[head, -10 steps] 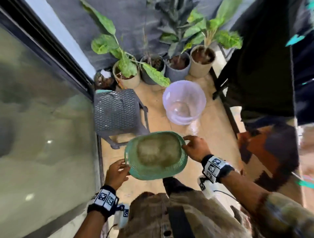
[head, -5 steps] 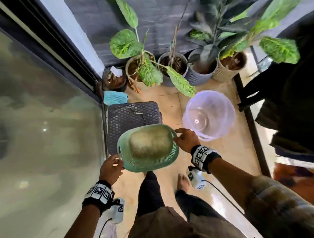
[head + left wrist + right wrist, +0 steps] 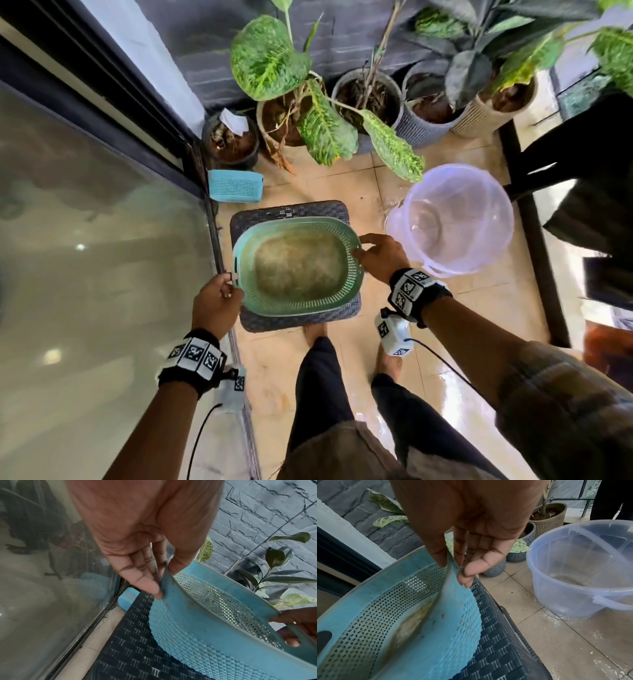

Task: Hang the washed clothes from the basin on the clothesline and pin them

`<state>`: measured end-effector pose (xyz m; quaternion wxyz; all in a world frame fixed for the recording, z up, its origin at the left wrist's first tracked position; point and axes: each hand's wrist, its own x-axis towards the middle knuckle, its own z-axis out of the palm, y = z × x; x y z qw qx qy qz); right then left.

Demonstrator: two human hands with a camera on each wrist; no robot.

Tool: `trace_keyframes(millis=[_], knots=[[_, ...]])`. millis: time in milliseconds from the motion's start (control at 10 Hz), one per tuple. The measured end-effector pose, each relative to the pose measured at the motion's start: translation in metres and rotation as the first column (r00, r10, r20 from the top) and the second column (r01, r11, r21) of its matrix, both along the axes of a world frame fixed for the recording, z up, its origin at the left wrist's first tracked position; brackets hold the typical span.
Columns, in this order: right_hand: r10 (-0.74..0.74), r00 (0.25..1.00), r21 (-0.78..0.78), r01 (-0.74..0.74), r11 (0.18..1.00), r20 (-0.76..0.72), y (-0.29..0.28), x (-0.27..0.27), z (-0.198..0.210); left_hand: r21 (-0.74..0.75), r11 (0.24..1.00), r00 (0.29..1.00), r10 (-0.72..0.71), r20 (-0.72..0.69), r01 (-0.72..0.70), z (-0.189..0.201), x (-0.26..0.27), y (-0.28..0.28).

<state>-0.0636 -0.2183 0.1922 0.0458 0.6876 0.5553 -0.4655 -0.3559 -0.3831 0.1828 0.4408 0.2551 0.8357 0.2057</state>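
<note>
A pale green perforated basket (image 3: 260, 298) with a stained, bare bottom sits over a dark woven plastic stool (image 3: 301, 317). My left hand (image 3: 230, 286) pinches its left rim (image 3: 169, 574) between thumb and fingers. My right hand (image 3: 359, 250) pinches the opposite rim (image 3: 452, 563) the same way. Whether the basket rests on the stool or hovers just above it, I cannot tell. No clothes lie in it. A clear plastic bucket (image 3: 493, 192) stands on the floor to the right, holding only a little water (image 3: 568, 581).
Several potted plants (image 3: 287, 113) line the dark stone wall at the back. A small blue basket (image 3: 235, 185) stands by the glass door (image 3: 85, 257) on the left. Dark garments (image 3: 589, 171) hang at the right. My bare feet (image 3: 315, 334) stand on wet tiles behind the stool.
Both hands have carried the basket forward and down, from the air in front of me to over the stool. My view has tilted down towards the floor.
</note>
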Motion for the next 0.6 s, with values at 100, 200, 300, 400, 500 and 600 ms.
trace_keyframes(millis=[100,200,300,400,500,600], knots=[[0.016,1.0,-0.013,-0.016,1.0,-0.004,0.002,0.001,-0.002,0.022,0.999,0.999,0.036,0.03,-0.036,0.004,0.004,-0.001],[0.02,1.0,-0.022,-0.02,1.0,-0.005,-0.002,0.001,0.003,0.013,0.998,0.997,0.062,0.052,-0.063,0.003,0.007,-0.003],[-0.01,0.999,-0.022,0.008,1.0,-0.048,-0.01,0.001,0.007,0.022,0.998,0.996,0.049,0.074,-0.05,0.004,0.006,-0.007],[-0.042,0.995,-0.062,0.037,0.997,-0.088,-0.019,0.003,0.013,0.021,0.998,0.992,0.057,0.109,-0.059,0.009,0.004,-0.009],[-0.064,0.99,-0.085,0.053,0.995,-0.125,-0.027,0.016,0.018,0.045,0.995,0.992,0.081,0.095,-0.085,0.019,0.004,-0.007],[-0.001,0.994,-0.062,-0.006,0.998,-0.109,-0.044,0.045,0.029,0.053,0.992,0.991,0.109,0.076,-0.113,0.035,0.014,-0.016]])
